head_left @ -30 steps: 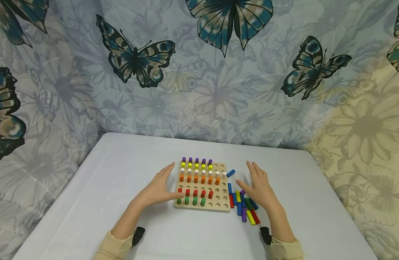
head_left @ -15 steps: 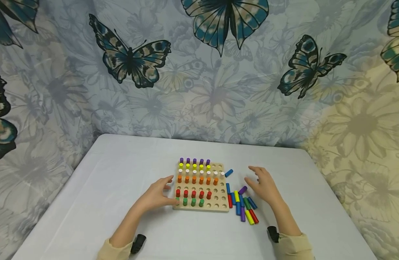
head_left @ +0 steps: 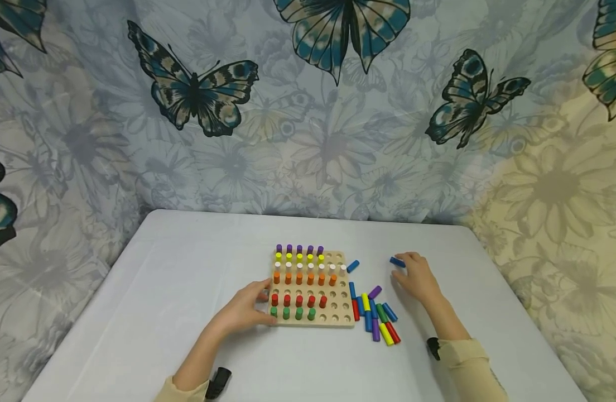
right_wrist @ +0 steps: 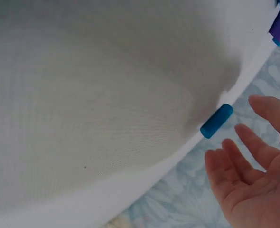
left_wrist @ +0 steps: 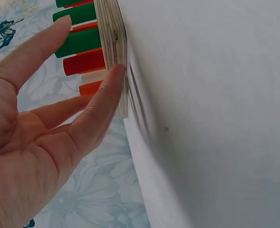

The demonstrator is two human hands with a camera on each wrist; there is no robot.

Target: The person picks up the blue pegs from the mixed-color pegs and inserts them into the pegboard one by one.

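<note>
A wooden pegboard [head_left: 340,318] lies on the white table with upright rows of purple, yellow, white, orange, red and green pegs. My left hand [head_left: 245,308] rests at its left edge. In the left wrist view, one finger touches the board's side [left_wrist: 112,42] and the thumb lies by the green pegs [left_wrist: 78,42]. Beyond the loose pegs, my right hand [head_left: 419,279] is beside a lone blue peg [head_left: 397,262]. The right wrist view shows that blue peg [right_wrist: 216,121] apart from the spread, slightly bent fingers [right_wrist: 254,142], which hold nothing.
Loose pegs in blue, red, yellow, green and purple [head_left: 375,330] lie in a cluster right of the board. Another blue peg [head_left: 353,266] lies by its upper right edge. The table [head_left: 137,312] reaches back to a wall cloth with butterflies [head_left: 202,95].
My right hand has moved right, away from the loose pegs, and a lone blue peg now shows at its fingertips. My left hand has come down lower along the board's left edge.
</note>
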